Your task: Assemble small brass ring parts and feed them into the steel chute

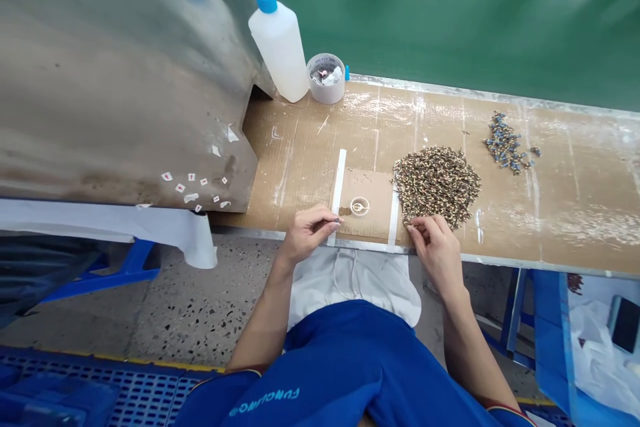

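My left hand (307, 232) rests at the front edge of the cardboard-covered bench (560, 213), fingers pinched on a thin tool I cannot make out, its tip beside a small brown part (345, 211) and a white ring (359, 205) on a taped cardboard patch (367, 197). My right hand (436, 245) has its fingers curled, pinching at the near edge of a big heap of small brown-and-white parts (437, 181). What it holds is too small to name.
A smaller group of blue-grey parts (507, 147) lies to the right. A white squeeze bottle with a blue nozzle (278, 40) and a small tub (326, 77) stand at the back. A metal housing (115, 73) fills the left. Beyond runs a green belt (450, 13).
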Demonstrator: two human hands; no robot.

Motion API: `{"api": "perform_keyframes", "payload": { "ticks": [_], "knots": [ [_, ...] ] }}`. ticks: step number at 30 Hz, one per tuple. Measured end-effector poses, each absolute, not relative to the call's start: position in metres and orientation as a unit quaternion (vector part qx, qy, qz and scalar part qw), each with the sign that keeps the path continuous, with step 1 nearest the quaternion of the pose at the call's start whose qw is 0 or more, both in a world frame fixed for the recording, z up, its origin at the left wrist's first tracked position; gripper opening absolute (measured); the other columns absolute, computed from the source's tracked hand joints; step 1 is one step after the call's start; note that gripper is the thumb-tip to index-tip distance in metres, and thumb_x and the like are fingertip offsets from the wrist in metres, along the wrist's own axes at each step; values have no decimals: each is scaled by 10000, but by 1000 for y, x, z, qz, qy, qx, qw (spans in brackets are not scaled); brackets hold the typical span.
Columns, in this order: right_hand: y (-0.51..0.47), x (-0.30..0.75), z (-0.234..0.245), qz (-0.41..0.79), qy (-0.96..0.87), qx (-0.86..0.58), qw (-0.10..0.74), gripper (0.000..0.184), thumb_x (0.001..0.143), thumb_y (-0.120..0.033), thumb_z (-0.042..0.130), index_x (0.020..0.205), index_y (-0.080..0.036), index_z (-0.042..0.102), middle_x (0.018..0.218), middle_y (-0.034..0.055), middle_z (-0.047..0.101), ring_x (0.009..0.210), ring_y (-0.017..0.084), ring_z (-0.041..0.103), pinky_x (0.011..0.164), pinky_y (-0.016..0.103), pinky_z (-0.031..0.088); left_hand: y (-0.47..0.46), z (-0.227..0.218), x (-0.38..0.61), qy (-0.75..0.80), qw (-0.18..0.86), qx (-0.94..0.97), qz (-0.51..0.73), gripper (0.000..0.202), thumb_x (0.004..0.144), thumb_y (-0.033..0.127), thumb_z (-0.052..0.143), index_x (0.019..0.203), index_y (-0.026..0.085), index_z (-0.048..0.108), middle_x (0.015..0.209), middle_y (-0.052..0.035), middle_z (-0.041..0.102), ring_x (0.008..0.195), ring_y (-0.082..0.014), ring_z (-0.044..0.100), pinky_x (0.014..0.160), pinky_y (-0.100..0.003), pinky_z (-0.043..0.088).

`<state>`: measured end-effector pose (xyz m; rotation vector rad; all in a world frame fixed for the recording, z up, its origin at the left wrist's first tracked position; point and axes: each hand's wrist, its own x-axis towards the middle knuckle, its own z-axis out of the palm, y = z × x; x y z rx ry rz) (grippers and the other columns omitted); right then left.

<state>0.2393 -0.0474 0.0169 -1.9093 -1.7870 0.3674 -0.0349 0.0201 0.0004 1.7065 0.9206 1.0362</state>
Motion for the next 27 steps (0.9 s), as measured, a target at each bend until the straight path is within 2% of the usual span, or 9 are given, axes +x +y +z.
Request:
{"api": "perform_keyframes", "payload": {
  "ticks": [5,12,18,24,27],
  "knots": [
    [-51,239,20,139,-651,-695,272,208,993,-318,489,891,-225,644,773,28,632,631,179,560,614,308,452,20,1,-35,373,452,692,421,263,957,356,623,828,151,728,756,-69,717,676,-142,632,614,-253,476],
    [-55,242,16,123,-647,-698,280,163,967,-274,496,872,-229,621,854,55,631,729,210,594,668,346,493,20,1,-35,368,457,690,424,279,960,372,620,831,148,723,714,-54,683,638,-130,600,575,-245,451],
    [-53,244,15,105,-655,-702,260,178,973,-276,480,834,-232,583,831,53,605,740,216,585,675,354,485,19,1,-34,369,437,706,417,248,966,333,612,837,148,714,729,-54,689,660,-135,604,592,-247,459],
    [-52,240,13,122,-653,-692,282,147,960,-261,489,1026,-206,608,830,46,628,648,188,569,636,336,500,17,6,-31,366,398,735,410,191,964,262,607,837,151,698,740,-48,697,675,-135,610,597,-240,457],
    [-54,240,13,122,-662,-683,285,156,973,-266,489,980,-217,637,873,61,658,683,191,608,647,338,522,16,6,-29,364,372,753,403,174,963,243,609,838,152,688,735,-41,696,673,-135,598,609,-245,454]
  ]
}}
